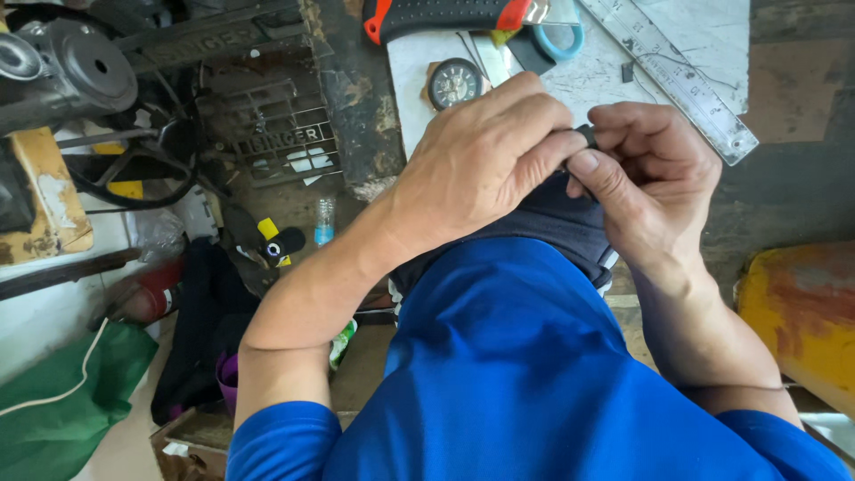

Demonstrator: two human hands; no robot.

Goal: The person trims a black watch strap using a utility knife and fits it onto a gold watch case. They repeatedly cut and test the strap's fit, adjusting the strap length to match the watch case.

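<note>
Both my hands meet over my lap, pinching a small black piece point(585, 134), likely a strap or loop, between their fingertips. My left hand point(476, 160) covers most of it from the left, thumb pressed on top. My right hand point(655, 183) grips it from the right with thumb and forefinger. Just beyond my knuckles a wristwatch face point(454, 83) lies on a white work board point(592, 76). How much of the black piece is hidden under my fingers I cannot tell.
A clear ruler point(686, 76), blue-handled scissors point(559, 37) and a black-and-red handled tool point(445, 13) lie on the board. An old sewing machine frame point(267, 125) stands at left, a green bag point(62, 401) lower left, a yellow stool point(802, 312) at right.
</note>
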